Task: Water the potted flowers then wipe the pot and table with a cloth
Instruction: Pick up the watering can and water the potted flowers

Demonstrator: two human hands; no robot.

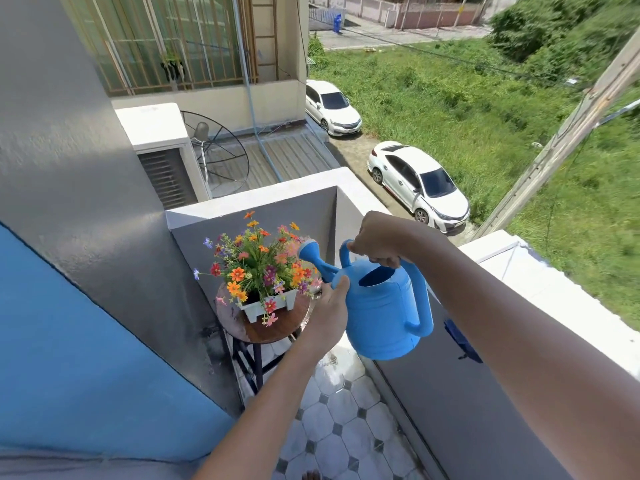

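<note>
Potted flowers (258, 268) at left of centre, orange, red and purple blooms bunched in a small white pot (269, 305), standing on a round brown table (277, 329) tucked into the corner of the balcony wall. Tabletop glossy in patches, possibly wet, though hard to tell from glare. Just right of the pot, left hand (329, 311) pressed flat-fingered against the front of the blue watering can (384, 313), near the root of the spout, steadying rather than gripping. Spout rose (308, 249) poised among the right-hand blooms, touching or nearly so. Further right, right hand (377, 245) curled tight around the top handle, carrying the can's weight. At far right, something dark blue (462, 341) hanging on the inner face of the parapet; maybe the cloth, but cannot tell.

Step in hand, by the look of it: watering, first part of the task. No stream visible from the rose. Next move calls for tipping the can further forward over the pot. Wiping of pot and table not yet begun.
</note>
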